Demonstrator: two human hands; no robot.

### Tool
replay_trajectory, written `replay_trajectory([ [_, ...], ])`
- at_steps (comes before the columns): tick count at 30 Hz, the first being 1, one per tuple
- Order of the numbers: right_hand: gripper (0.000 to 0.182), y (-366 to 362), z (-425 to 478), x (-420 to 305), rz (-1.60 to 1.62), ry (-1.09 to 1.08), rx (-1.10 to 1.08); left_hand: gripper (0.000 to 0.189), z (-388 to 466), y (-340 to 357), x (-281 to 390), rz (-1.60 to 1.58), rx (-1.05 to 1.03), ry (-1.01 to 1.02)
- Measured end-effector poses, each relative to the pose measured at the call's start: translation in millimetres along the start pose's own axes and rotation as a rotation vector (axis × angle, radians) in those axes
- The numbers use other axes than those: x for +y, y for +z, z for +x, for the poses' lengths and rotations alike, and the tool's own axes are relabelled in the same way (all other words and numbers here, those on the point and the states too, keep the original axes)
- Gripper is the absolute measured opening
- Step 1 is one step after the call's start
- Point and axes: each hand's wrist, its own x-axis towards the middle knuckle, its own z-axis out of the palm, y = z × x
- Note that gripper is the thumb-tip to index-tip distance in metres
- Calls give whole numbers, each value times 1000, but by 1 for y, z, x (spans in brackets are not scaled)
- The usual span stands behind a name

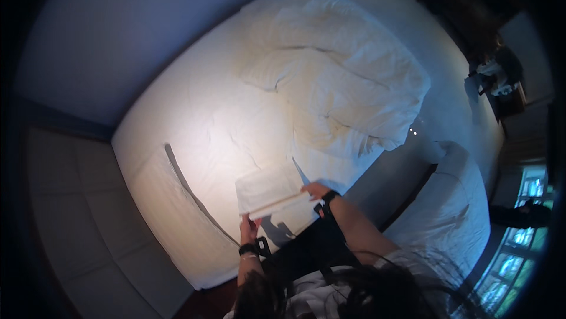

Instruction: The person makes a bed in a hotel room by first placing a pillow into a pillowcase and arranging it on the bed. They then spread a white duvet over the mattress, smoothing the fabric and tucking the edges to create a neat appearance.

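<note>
My left hand [250, 229] grips the near left corner of a folded white cloth [270, 188], and my right hand [315, 190] grips its right corner. A brownish stripe runs along the cloth between my hands. The cloth is held over the near edge of a bed with a white sheet [199, 120]. A rumpled white duvet [340, 75] lies over the bed's far right part. To the left of my left hand lies a long white pillow [185, 213]. Dark bands with small devices are on both wrists.
A padded headboard [84, 213] stands at the left, beside a wall [132, 22]. Another bed with white bedding [446, 213] is at the right. Windows [508, 257] are at the lower right. Dark furniture holding items [499, 75] stands at the far right.
</note>
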Motion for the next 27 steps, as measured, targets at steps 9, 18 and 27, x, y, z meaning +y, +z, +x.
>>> replay_trajectory([
  [9,38,30,24,14,-1078,-398,174,17,23,-22,-1,-53,97,78],
  [18,31,33,85,6,-605,-292,282,32,27,-56,-7,42,36,189],
  [27,24,0,58,86,-208,321,114,22,41,-129,-39,124,79,-214],
])
